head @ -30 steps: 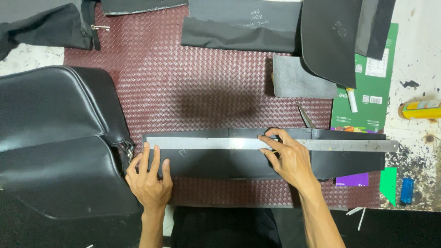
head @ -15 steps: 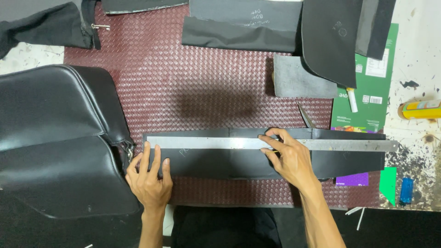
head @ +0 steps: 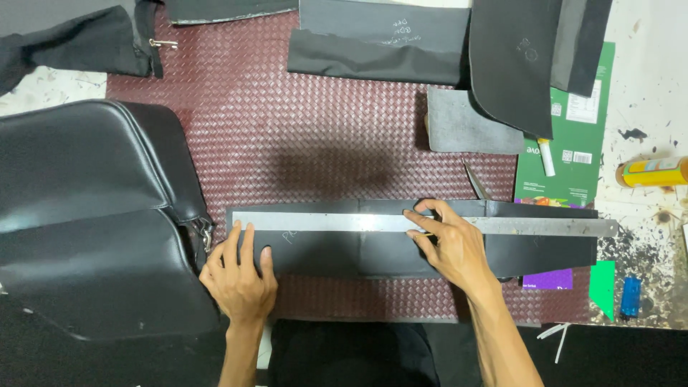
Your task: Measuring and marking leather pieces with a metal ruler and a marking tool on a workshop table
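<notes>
Both hands press flat: the left hand [head: 240, 276] spread open on a long black leather strip [head: 330, 251], the right hand [head: 451, 244] pinning a steel ruler [head: 322, 221] along its upper edge; firm, even pressure should stop slipping.

A long steel ruler [head: 430, 223] lies along a long black leather strip [head: 344, 251] on a maroon woven mat [head: 322, 143]. A black leather bag [head: 93, 215] sits left; a green cardboard box [head: 573, 143] lies right.

Flat green carton [head: 573, 154] with white labels at right of bench, yellow labelled tube [head: 652, 172] beyond it, purple packet [head: 548, 279] below
</notes>
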